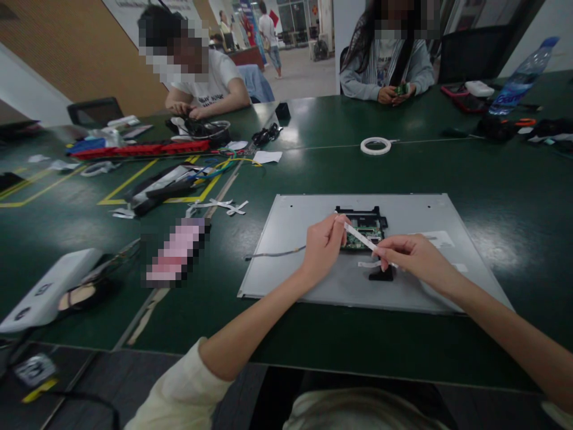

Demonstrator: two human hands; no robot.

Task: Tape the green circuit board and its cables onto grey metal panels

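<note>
A grey metal panel [416,209] lies flat on the green table in front of me, with a small green circuit board [363,230] mounted near its middle. My left hand [323,246] and my right hand [409,255] pinch the two ends of a short white tape strip [360,237], stretched between them just above the board. A small black part [381,275] sits on the panel under my right fingers. A thin grey cable [274,254] runs off the panel's left edge.
A roll of white tape [375,146] lies further back. To the left are cut tape pieces [224,206], coloured wires, a red strip [138,149] and a white device [47,289]. Two other people work across the table. A water bottle [521,77] lies at far right.
</note>
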